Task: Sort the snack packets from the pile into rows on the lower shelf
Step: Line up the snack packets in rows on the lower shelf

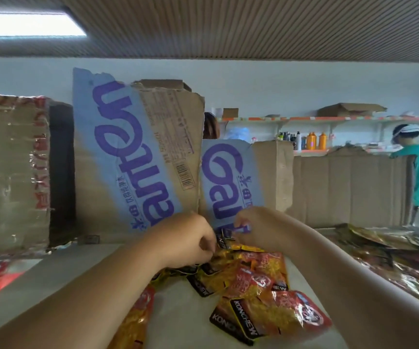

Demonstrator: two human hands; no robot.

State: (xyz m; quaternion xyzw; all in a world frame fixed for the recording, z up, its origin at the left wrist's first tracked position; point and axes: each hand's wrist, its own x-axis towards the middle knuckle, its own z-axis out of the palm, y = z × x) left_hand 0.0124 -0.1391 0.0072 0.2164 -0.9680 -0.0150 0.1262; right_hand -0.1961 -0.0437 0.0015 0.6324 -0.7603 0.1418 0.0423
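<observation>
Orange-and-yellow snack packets [248,278] lie heaped just in front of the Ganten cardboard box [138,157], where your left hand [185,241] and right hand [252,226] both pinch packet edges, so you look mid-pick, and next must pull one free and line it up.

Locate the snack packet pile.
Head view, lower centre: snack packet pile lies on the pale shelf, left hand and right hand gripping its far end, before the purple-lettered boxes.

Bright ceiling light panel [27,27]; soft, warped edges.
</observation>
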